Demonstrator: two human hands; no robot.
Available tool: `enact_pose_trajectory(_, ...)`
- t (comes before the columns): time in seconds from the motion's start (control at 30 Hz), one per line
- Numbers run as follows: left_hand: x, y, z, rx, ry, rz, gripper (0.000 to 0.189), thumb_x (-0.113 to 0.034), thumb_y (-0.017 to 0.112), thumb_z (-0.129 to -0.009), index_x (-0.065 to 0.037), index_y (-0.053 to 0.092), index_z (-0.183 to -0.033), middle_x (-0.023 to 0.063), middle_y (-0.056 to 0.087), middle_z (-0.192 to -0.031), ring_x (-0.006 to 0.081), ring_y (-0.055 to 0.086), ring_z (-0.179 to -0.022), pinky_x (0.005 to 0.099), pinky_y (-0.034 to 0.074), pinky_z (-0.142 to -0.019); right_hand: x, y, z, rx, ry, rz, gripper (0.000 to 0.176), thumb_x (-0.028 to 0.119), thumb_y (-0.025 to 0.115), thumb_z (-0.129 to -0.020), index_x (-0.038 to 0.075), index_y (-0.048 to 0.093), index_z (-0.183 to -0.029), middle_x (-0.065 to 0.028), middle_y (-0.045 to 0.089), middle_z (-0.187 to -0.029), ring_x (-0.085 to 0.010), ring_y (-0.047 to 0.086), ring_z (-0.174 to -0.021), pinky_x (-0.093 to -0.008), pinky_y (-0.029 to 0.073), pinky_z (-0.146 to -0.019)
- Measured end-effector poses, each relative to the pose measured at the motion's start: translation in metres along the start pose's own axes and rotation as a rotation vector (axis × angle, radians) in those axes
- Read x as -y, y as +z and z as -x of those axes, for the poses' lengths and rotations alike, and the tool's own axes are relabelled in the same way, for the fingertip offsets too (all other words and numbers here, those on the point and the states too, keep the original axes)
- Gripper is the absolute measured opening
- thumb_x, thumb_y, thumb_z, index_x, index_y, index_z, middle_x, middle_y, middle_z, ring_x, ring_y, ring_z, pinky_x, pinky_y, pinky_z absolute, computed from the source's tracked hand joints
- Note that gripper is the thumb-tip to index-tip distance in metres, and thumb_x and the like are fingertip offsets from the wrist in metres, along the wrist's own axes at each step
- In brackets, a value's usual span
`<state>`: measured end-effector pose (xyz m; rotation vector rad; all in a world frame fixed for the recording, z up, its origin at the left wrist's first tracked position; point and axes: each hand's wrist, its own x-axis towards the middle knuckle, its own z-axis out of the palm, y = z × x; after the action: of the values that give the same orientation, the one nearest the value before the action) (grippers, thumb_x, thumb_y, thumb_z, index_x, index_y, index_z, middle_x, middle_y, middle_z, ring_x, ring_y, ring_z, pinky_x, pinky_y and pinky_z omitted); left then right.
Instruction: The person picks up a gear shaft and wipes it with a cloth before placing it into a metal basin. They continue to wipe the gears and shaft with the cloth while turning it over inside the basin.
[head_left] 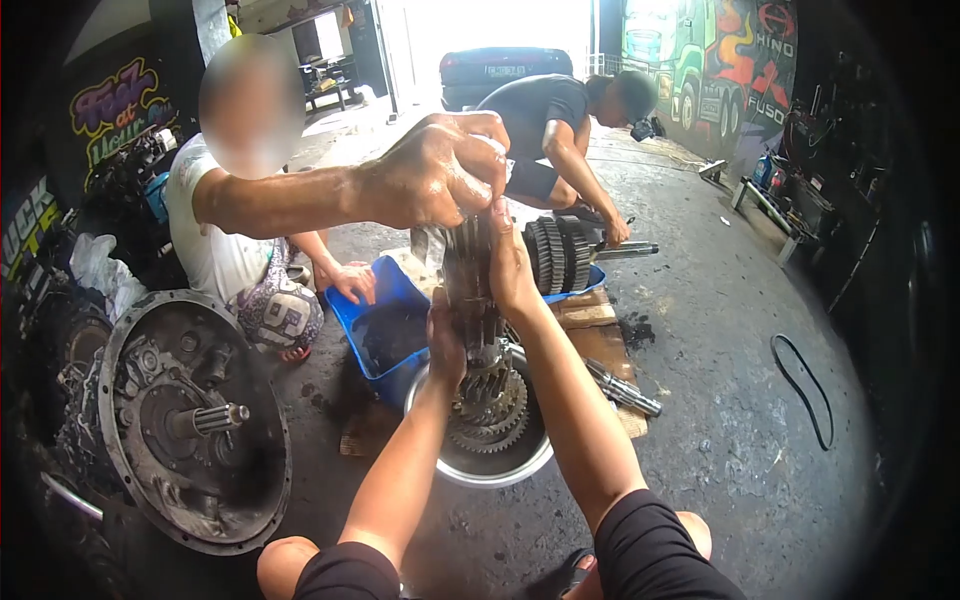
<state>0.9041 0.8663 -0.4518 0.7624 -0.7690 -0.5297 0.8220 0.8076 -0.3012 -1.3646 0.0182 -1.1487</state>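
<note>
A dark, oily gear shaft [468, 275] stands upright in front of me, above a round metal basin [505, 478]. My left hand [446, 342] is closed around its lower left side. Higher up, my right hand [511, 262] grips the right side, thumb pointing up. A co-worker's fist [440, 170] reaches in from the left and closes over the top, hiding that end. Below the shaft, toothed gears [490, 415] sit in the basin. Just right of my right hand is a stack of large gears [560, 255] on another shaft.
A blue bin [375, 300] stands behind the basin, near the crouching co-worker [215, 220]. Another person [545, 120] bends over the gear stack. A splined shaft [625, 388] lies on a wooden board [600, 335]. A bell housing [150, 480] stands left; a black belt [805, 390] lies right.
</note>
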Motion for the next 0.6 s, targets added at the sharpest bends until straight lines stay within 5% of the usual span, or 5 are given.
enact_pose_trajectory(0.1, -0.006, 0.015, 0.005, -0.267, 0.012, -0.044, 0.060, -0.049, 0.039, -0.106, -0.005, 0.040, -0.147, 0.0102, 0.050, -0.144, 0.0232, 0.049, -0.130, 0.0378, 0.037, -0.111, -0.013, -0.009, 0.013, -0.073, 0.020, 0.544, 0.061, 0.048, 0.026, -0.108, -0.005, 0.056, -0.110, -0.0205, 0.063, -0.083, -0.0284, 0.062, -0.087, -0.0446, 0.044, -0.078)
enact_pose_trajectory(0.2, 0.000, 0.004, -0.004, 0.121, -0.057, 0.381, 0.060, -0.045, 0.039, -0.107, -0.003, 0.035, -0.150, 0.0104, 0.043, -0.150, 0.0228, 0.045, -0.134, 0.0368, 0.034, -0.114, -0.016, 0.001, 0.057, -0.161, -0.013, 0.906, 0.058, 0.042, 0.022, -0.108, -0.005, 0.056, -0.113, -0.0255, 0.066, -0.089, -0.0453, 0.064, -0.094, -0.0474, 0.047, -0.083)
enact_pose_trajectory(0.3, 0.002, 0.008, -0.003, -0.239, -0.200, 0.156, 0.054, -0.047, 0.035, -0.105, 0.000, 0.057, -0.120, 0.0089, 0.062, -0.114, 0.0189, 0.058, -0.102, 0.0351, 0.045, -0.091, -0.052, -0.002, 0.072, -0.384, -0.466, 0.902, 0.056, 0.040, 0.025, -0.109, -0.005, 0.057, -0.118, -0.0215, 0.068, -0.098, -0.0366, 0.064, -0.099, -0.0408, 0.047, -0.090)
enact_pose_trajectory(0.4, -0.011, 0.026, 0.002, -0.312, 0.235, -0.370, 0.056, -0.045, 0.031, -0.106, 0.004, 0.056, -0.120, 0.0147, 0.061, -0.115, 0.0244, 0.058, -0.104, 0.0386, 0.045, -0.092, -0.072, -0.026, 0.066, -0.269, -0.044, 0.301, 0.052, 0.037, 0.029, -0.109, -0.004, 0.059, -0.119, -0.0214, 0.068, -0.097, -0.0312, 0.066, -0.093, -0.0388, 0.048, -0.087)
enact_pose_trajectory(0.6, -0.009, 0.022, 0.003, -0.268, 0.461, -0.671, 0.057, -0.041, 0.026, -0.106, 0.005, 0.054, -0.124, 0.0181, 0.060, -0.119, 0.0258, 0.056, -0.113, 0.0381, 0.041, -0.099, -0.096, -0.021, 0.082, -0.346, -0.097, 0.204, 0.051, 0.033, 0.026, -0.109, -0.005, 0.059, -0.120, -0.0195, 0.065, -0.109, -0.0278, 0.062, -0.103, -0.0386, 0.046, -0.092)
